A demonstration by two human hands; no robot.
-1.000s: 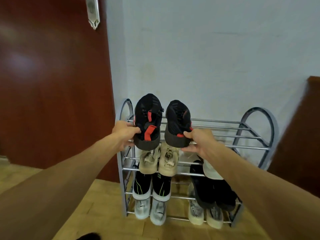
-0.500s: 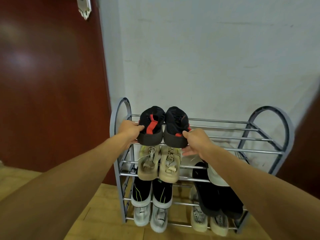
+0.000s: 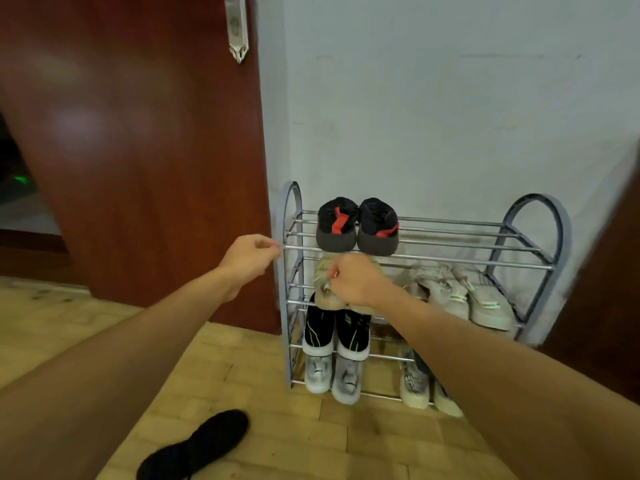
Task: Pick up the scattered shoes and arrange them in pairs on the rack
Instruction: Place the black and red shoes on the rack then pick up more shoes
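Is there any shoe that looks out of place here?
Yes. One black shoe lies alone on the wooden floor, left of the rack, with no partner beside it. The shoes visible on the rack sit in pairs.

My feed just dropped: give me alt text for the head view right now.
A black-and-red pair of shoes sits on the top tier of a metal rack; both empty hands, left hand and right hand, hang just before it. One black shoe lies on the floor.

One head-worn wide-angle view looks forward and down along both outstretched forearms. It faces the shoe rack against the wall, near, about arm's reach.
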